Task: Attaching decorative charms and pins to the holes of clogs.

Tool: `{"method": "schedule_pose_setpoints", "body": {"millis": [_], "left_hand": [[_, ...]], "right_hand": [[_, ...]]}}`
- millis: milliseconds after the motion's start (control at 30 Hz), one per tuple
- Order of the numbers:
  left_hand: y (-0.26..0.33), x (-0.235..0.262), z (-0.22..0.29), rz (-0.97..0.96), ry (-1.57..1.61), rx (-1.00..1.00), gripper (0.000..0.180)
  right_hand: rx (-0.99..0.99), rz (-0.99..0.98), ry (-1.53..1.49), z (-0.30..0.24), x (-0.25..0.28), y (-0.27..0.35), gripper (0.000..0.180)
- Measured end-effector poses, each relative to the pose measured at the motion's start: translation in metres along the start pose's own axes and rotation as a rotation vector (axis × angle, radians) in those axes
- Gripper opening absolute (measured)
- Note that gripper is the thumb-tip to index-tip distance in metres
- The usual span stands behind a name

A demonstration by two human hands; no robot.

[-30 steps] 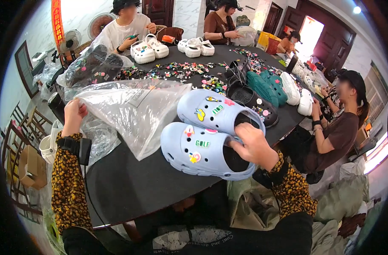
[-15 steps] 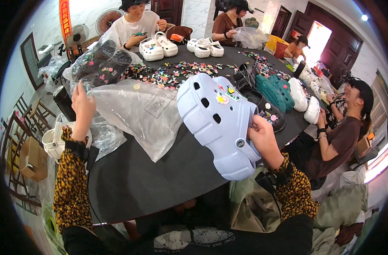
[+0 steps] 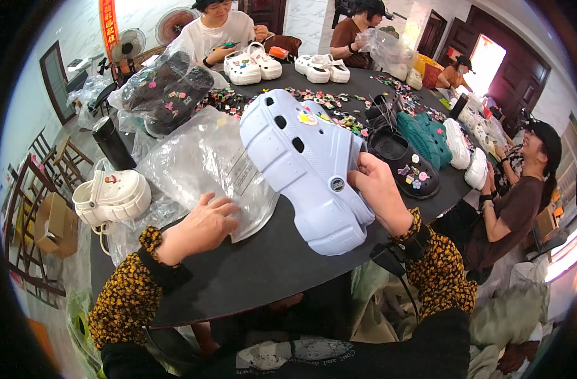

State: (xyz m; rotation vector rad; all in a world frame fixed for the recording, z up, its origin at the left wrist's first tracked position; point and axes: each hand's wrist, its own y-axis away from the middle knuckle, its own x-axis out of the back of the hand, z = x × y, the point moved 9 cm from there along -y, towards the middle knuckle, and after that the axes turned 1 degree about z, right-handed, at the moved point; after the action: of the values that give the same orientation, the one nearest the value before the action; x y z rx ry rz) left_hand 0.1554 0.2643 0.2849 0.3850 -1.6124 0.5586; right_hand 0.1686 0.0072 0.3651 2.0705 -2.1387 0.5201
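Observation:
My right hand (image 3: 382, 192) grips a chunky pale blue clog (image 3: 304, 177) by its heel end, fingers wrapped over the opening. The clog is tilted above the table, its side toward me, with a yellow star charm on the upper and a round dark rivet. What may be a second blue clog shows partly behind it. Left of the clog, my left hand (image 3: 203, 227) is palm down, fingers apart, over the near edge of a clear plastic bag (image 3: 193, 164). Whether it touches the bag, I cannot tell. The bag lies on the black table (image 3: 238, 284).
A cream clog (image 3: 114, 196) and a black cylinder (image 3: 113, 144) stand at left, near bagged black clogs (image 3: 165, 95). Scattered charms (image 3: 320, 100) cover the table's middle. Black (image 3: 405, 161), teal (image 3: 427, 139) and white clogs (image 3: 252, 64) stand farther off. Several people sit around the table.
My left hand has come down and right from its raised place at the left, to the bag's near edge. The blue clog has shifted left and slightly up in my right hand.

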Motion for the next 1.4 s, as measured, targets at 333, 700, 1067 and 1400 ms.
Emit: {"method": "schedule_pose_setpoints", "body": {"millis": [333,700,1067,1400], "left_hand": [[0.02,0.053,0.006,0.254,1.184,0.367,0.049],[0.035,0.061,-0.052,0.416,0.434,0.556,0.033],[-0.03,0.053,-0.006,0.082,0.451,0.49,0.048],[-0.05,0.02,-0.017,0.063,0.75,0.672,0.058]], "right_hand": [[-0.089,-0.062,-0.037,0.053,-0.039,-0.006,0.01],[0.438,-0.482,0.31,-0.069,-0.078,0.048,0.034],[-0.2,-0.18,-0.018,0.089,0.008,-0.005,0.04],[-0.359,-0.372,-0.435,0.105,-0.07,0.027,0.033]]}}
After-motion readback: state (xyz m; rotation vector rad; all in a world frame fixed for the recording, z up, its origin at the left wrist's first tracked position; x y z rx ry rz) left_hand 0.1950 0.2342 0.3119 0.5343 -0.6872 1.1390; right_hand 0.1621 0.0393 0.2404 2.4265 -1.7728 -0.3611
